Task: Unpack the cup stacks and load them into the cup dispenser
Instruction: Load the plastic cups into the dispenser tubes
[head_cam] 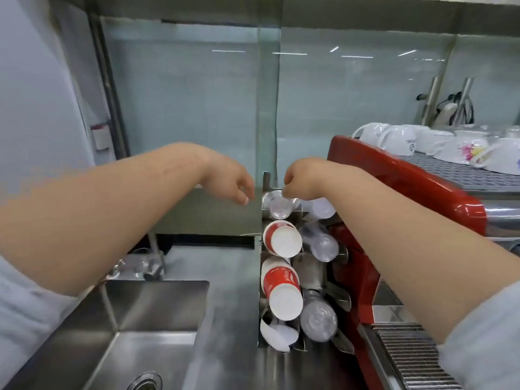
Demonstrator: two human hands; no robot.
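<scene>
A person's right hand [302,180] curls its fingers on the rim of a clear plastic cup stack [280,206] in the top slot of a steel cup dispenser [309,273]. The left hand [229,180] hovers beside it, fingers relaxed, empty. Red paper cup stacks [282,239] fill lower slots, between a sink [135,327] and a red espresso machine [394,175].

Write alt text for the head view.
A person's right hand pinches the top clear plastic cup stack in a steel cup dispenser, left hand open beside it. Red-and-white paper cups fill lower slots, between a steel sink and red espresso machine.
</scene>
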